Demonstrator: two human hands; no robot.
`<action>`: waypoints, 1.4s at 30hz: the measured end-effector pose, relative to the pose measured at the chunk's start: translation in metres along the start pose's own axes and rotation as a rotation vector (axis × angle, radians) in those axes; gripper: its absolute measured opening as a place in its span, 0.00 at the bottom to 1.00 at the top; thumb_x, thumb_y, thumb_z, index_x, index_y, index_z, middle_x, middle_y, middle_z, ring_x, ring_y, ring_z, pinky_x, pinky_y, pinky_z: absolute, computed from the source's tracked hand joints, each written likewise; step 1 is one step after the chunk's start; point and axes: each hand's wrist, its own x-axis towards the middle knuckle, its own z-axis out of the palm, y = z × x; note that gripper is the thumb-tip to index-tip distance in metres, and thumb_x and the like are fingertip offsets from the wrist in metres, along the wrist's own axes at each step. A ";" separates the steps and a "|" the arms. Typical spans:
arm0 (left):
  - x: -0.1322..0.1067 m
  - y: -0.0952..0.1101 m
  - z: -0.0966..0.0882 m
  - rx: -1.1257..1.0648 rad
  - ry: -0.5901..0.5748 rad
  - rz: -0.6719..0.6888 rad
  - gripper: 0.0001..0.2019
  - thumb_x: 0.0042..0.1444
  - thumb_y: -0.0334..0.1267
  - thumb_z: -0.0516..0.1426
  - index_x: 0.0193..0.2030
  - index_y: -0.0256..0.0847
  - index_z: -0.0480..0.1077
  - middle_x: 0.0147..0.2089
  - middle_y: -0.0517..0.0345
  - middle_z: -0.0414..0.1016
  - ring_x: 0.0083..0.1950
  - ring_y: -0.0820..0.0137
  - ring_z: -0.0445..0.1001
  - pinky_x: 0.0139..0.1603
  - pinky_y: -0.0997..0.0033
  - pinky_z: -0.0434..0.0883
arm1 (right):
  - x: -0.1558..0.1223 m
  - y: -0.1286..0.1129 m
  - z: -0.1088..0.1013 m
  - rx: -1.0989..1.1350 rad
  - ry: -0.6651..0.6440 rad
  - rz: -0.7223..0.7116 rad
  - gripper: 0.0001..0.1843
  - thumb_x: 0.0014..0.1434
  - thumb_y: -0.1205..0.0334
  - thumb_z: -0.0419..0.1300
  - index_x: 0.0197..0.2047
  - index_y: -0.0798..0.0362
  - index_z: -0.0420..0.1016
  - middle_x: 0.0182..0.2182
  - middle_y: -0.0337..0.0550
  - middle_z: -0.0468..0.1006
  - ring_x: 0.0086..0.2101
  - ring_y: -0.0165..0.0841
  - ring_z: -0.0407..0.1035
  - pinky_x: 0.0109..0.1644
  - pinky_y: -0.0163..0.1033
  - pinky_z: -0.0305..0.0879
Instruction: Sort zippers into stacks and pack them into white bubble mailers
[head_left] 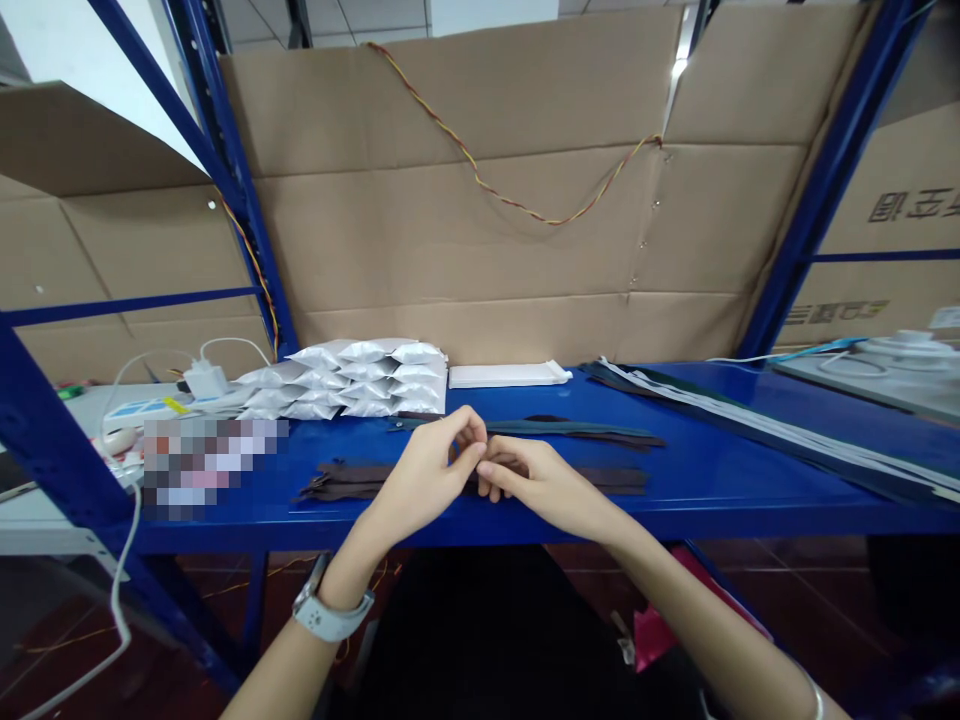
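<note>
Hands meet fingertip to fingertip above a blue workbench, with brown zipper-like strips lying beneath.

The left hand and right hand curl their fingers close together; whether anything is pinched between them cannot be told. Work looks partly done: white packets, their contents hidden, sit neatly stacked beyond the grip to its left, and a single long white packet lies behind it, while the loose strips appear not yet dealt with. The brown strips are flat, dark and narrow, bundled lengthwise and showing on both sides of the grip; blue-grey strips lie just beyond.
</note>
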 end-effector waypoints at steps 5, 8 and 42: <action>-0.001 -0.006 0.003 -0.278 -0.020 -0.115 0.04 0.60 0.32 0.47 0.38 0.41 0.62 0.30 0.62 0.63 0.31 0.73 0.65 0.33 0.73 0.65 | 0.003 0.008 -0.003 0.188 -0.149 0.001 0.16 0.64 0.51 0.51 0.36 0.56 0.68 0.30 0.43 0.75 0.28 0.29 0.69 0.34 0.36 0.65; -0.002 -0.007 0.004 -0.402 -0.021 -0.143 0.04 0.60 0.32 0.46 0.38 0.41 0.61 0.29 0.63 0.61 0.30 0.74 0.65 0.33 0.73 0.66 | 0.004 0.009 0.000 0.267 -0.165 -0.019 0.17 0.64 0.51 0.51 0.34 0.56 0.68 0.29 0.43 0.75 0.28 0.28 0.68 0.34 0.35 0.64; -0.006 -0.010 0.004 0.351 0.276 0.213 0.07 0.65 0.33 0.47 0.38 0.40 0.64 0.33 0.58 0.70 0.35 0.73 0.70 0.39 0.74 0.65 | 0.003 0.008 -0.002 -0.372 0.167 -0.136 0.16 0.65 0.61 0.48 0.25 0.52 0.65 0.22 0.37 0.70 0.25 0.30 0.65 0.32 0.34 0.57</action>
